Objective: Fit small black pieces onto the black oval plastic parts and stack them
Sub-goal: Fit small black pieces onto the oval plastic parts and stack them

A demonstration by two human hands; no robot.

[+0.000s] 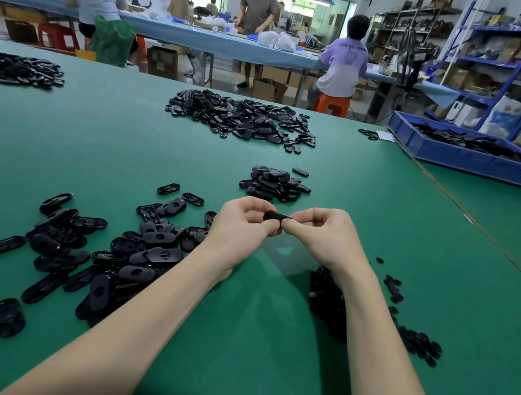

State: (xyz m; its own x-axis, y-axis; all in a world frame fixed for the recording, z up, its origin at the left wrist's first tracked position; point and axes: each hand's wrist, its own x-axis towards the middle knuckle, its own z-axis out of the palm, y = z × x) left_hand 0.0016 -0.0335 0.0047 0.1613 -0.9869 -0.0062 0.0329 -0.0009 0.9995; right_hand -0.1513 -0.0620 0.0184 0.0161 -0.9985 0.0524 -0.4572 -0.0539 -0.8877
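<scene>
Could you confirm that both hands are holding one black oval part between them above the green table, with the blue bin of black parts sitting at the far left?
Not quite: the blue bin sits at the far right of the green table, not the left, as the head view shows. The rest holds: the left hand and right hand pinch one black oval part between them above the table.

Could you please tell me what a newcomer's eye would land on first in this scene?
First, the left hand and right hand at the centre, together pinching one black oval plastic part above the green table. Then the loose heap of black oval plastic parts at near left, and the blue plastic bin at far right.
</scene>
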